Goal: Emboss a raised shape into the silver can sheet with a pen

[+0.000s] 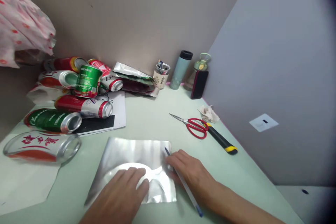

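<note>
Left hand (123, 190) flat, open on foil sheet (131, 154); right hand (190, 173) grips pen (183, 182) at right edge (scissors (193, 126) near).

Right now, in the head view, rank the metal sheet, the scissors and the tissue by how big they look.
1. metal sheet, under both hands, clearly largest, though nearest the camera.
2. scissors.
3. tissue, crumpled, smallest, slightly farther off.
</note>
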A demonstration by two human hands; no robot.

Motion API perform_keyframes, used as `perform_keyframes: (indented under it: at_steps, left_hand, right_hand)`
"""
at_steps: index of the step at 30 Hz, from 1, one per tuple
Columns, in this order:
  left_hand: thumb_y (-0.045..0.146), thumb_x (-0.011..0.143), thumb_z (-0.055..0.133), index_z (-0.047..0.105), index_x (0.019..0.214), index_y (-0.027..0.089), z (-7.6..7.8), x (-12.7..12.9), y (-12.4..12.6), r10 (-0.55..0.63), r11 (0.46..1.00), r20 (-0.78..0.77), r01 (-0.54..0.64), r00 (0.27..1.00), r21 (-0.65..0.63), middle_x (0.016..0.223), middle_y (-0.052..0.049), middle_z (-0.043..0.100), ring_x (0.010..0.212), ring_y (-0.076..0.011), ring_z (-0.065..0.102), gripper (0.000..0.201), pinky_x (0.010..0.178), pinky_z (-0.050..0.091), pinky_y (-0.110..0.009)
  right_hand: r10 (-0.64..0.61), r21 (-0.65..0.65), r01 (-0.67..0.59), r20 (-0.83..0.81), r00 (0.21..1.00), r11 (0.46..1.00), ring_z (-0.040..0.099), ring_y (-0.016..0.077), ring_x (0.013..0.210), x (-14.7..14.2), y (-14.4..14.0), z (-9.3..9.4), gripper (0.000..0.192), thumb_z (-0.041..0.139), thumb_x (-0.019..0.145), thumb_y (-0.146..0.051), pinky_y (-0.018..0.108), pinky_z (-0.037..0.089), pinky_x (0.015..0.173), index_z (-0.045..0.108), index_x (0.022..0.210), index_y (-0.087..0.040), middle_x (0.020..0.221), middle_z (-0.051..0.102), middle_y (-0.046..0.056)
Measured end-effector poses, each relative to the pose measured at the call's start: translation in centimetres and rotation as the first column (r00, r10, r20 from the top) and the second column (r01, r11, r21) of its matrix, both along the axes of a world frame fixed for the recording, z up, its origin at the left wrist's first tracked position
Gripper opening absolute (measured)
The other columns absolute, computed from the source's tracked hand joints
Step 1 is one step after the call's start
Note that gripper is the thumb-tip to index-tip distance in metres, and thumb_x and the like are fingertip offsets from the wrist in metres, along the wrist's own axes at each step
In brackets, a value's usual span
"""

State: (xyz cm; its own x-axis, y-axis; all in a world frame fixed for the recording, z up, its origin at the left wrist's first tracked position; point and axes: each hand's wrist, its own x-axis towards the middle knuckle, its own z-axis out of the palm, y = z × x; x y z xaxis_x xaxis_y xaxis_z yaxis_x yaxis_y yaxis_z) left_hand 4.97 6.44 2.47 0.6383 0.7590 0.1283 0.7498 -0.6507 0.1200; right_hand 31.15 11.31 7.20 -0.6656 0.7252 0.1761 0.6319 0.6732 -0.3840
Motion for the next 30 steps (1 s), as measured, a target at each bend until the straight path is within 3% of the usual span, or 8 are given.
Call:
perform_keyframes:
  at_steps: [6, 10, 12, 20, 25, 28, 30]
  left_hand:
    - [-0.003, 0.085, 0.037, 0.050, 0.129, 0.024, 0.7, -1.7, 1.4, -0.080, 0.994, 0.201, 0.063, 0.976, 0.090, 0.132, -0.006, 0.061, 0.122, -0.0198, 0.055, 0.053, 0.101, 0.043, -0.033]
    - [0.016, 0.093, 0.049, 0.054, 0.114, 0.026, 1.8, -0.7, 1.8, 0.050, 0.996, 0.277, -0.026, 0.960, -0.089, 0.122, -0.005, 0.062, 0.110, -0.0220, 0.058, 0.024, 0.091, 0.048, -0.034]
    - [0.026, 0.089, 0.061, 0.055, 0.105, 0.026, 2.0, 0.1, 2.0, 0.106, 0.988, 0.273, -0.070, 0.956, -0.139, 0.114, -0.004, 0.062, 0.101, -0.0240, 0.058, 0.017, 0.086, 0.049, -0.036]
    - [0.016, 0.069, 0.080, 0.056, 0.102, 0.023, 2.1, 1.0, 2.2, 0.178, 0.966, 0.185, -0.136, 0.967, -0.221, 0.107, -0.004, 0.061, 0.094, -0.0262, 0.055, 0.041, 0.079, 0.045, -0.040]
    - [0.015, 0.064, 0.085, 0.055, 0.123, 0.023, 1.7, 1.0, 2.7, 0.128, 0.972, 0.205, -0.083, 0.970, -0.218, 0.115, -0.006, 0.061, 0.102, -0.0289, 0.057, 0.066, 0.083, 0.046, -0.043]
    - [0.013, 0.065, 0.084, 0.048, 0.132, 0.028, 1.1, 0.8, 2.7, 0.099, 0.981, 0.245, -0.053, 0.964, -0.188, 0.120, -0.005, 0.059, 0.106, -0.0284, 0.057, 0.078, 0.085, 0.045, -0.043]
    - [0.012, 0.066, 0.082, 0.044, 0.136, 0.030, 0.7, 0.7, 2.5, 0.097, 0.984, 0.273, -0.051, 0.957, -0.171, 0.126, -0.005, 0.056, 0.112, -0.0283, 0.054, 0.082, 0.091, 0.043, -0.043]
  right_hand:
    - [0.092, 0.130, -0.098, 0.054, 0.994, 0.987, 0.054, 0.0196, 0.072, 0.3, -1.8, -0.6, 0.020, 0.043, 0.101, -0.011, 0.033, 0.044, 0.071, 0.062, 0.100, -0.017, 0.079, 0.064, 0.005]
    - [0.085, 0.139, -0.090, 0.038, 0.996, 0.986, 0.055, 0.0188, 0.075, 0.5, -1.9, -1.0, 0.020, 0.042, 0.103, -0.012, 0.033, 0.042, 0.075, 0.061, 0.103, -0.017, 0.081, 0.064, 0.004]
    - [0.078, 0.143, -0.080, 0.014, 0.997, 0.986, 0.055, 0.0183, 0.075, 0.4, -1.7, -0.9, 0.019, 0.043, 0.102, -0.011, 0.033, 0.041, 0.075, 0.061, 0.103, -0.016, 0.080, 0.064, 0.004]
    - [0.078, 0.151, -0.069, -0.059, 0.995, 0.986, 0.058, 0.0184, 0.073, 0.2, -1.3, -0.2, 0.019, 0.045, 0.101, -0.010, 0.033, 0.042, 0.072, 0.062, 0.103, -0.016, 0.079, 0.066, 0.005]
    - [0.099, 0.109, -0.077, -0.208, 0.973, 0.991, 0.059, 0.0192, 0.078, 0.5, -0.8, 0.5, 0.017, 0.054, 0.101, -0.019, 0.034, 0.044, 0.073, 0.064, 0.115, -0.018, 0.090, 0.069, 0.008]
    - [0.106, 0.020, -0.106, -0.343, 0.933, 0.994, 0.058, 0.0190, 0.079, -0.1, -0.5, 1.8, 0.017, 0.056, 0.099, -0.018, 0.033, 0.046, 0.073, 0.067, 0.112, -0.019, 0.090, 0.069, 0.008]
    - [0.089, -0.129, -0.158, -0.430, 0.898, 0.979, 0.060, 0.0184, 0.084, -0.8, -0.3, 2.8, 0.016, 0.057, 0.097, -0.017, 0.031, 0.047, 0.075, 0.069, 0.107, -0.019, 0.090, 0.069, 0.007]
